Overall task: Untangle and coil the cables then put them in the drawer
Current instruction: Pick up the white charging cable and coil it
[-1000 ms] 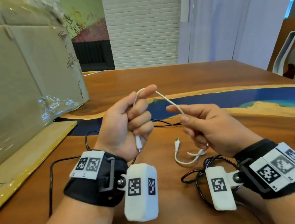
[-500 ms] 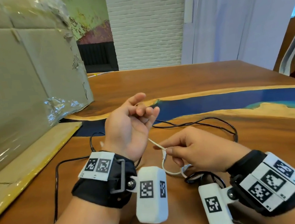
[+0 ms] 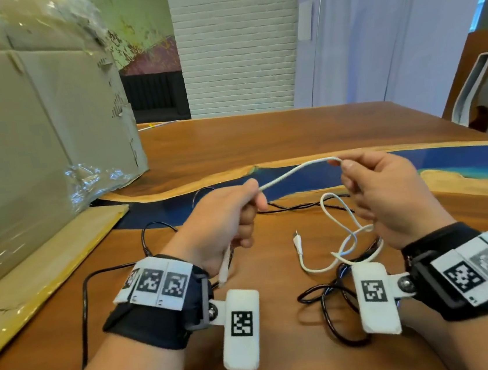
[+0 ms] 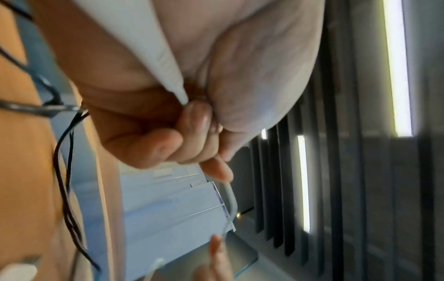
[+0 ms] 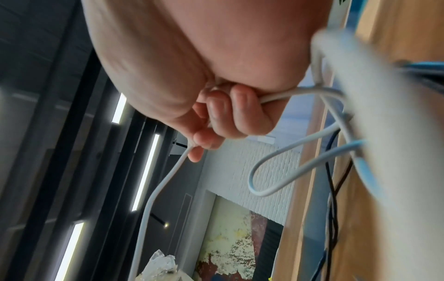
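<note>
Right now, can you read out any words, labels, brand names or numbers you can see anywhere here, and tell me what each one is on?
No readable text in any view.
Square black-and-white coded markers, no letters or numbers: on the left wristband, the right wristband and both white wrist camera housings.
Dark printed symbols on the cardboard box: too small and blurred to read.
The white cable and black cable show no markings.

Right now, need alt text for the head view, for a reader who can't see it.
Two hands hold a white cable stretched between them above a wooden table: the left hand grips one end in a fist, the right hand pinches it, and the slack loops down to the table. A black cable lies loose beneath, a cardboard box at left.
</note>
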A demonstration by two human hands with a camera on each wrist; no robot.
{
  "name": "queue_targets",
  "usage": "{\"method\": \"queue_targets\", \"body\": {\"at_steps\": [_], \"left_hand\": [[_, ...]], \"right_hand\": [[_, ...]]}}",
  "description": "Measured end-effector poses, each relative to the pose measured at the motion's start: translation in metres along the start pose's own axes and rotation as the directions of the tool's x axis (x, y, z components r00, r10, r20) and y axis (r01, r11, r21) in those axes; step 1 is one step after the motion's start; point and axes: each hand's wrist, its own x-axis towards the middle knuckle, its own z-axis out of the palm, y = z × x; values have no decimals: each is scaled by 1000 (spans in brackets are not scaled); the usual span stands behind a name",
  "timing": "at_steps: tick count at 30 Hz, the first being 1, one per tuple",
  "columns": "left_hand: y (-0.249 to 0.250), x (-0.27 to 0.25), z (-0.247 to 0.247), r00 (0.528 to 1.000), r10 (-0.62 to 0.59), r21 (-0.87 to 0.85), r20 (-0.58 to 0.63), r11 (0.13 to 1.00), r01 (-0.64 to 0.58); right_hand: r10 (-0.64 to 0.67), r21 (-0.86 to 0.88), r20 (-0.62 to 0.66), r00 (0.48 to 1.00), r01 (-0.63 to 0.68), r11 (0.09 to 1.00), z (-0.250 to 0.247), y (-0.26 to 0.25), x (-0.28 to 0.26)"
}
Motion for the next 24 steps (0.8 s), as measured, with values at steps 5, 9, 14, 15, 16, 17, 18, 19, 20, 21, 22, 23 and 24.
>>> {"method": "queue_targets", "body": {"at_steps": [5,9,14,15,16,17,18,19,20,21,22,23,24], "left_hand": [[6,2,-11,992,-82,-683,94,720,124],[10,0,-22,992,-49,-785,118,607,124],[13,2,-18,993,92,-852,-70,512,-107],[12,3,-14,988,106,-843,-113,516,-152],[10,4,-10,982,118,-815,-150,547,-191],[7,6,-6,974,130,-765,-183,604,-225],[3,8,-3,965,145,-681,-217,686,-256],[0,9,0,956,165,-555,-244,784,-277],[-5,11,1,947,193,-380,-258,881,-283],[-9,13,3,942,231,-182,-243,943,-279],[-13,13,4,945,263,2,-193,963,-268],[-16,13,5,957,267,139,-109,958,-252],[-16,10,6,971,240,243,-15,942,-229]], "right_hand": [[-96,-206,21,995,98,974,8,8,-1],[-58,-381,143,988,109,918,6,8,-3],[163,-624,485,859,209,753,28,2,-19],[200,-642,527,826,233,731,33,1,-22],[226,-648,556,800,247,721,37,1,-25],[240,-645,579,779,257,720,40,0,-28],[242,-631,602,761,267,729,42,-2,-31],[230,-606,628,744,281,744,44,-3,-33],[202,-568,655,728,298,767,46,-5,-36],[161,-527,670,724,311,791,47,-7,-37],[114,-489,663,740,314,814,47,-8,-36],[61,-452,631,773,303,839,44,-7,-34],[7,-410,578,816,283,867,41,-6,-31]]}}
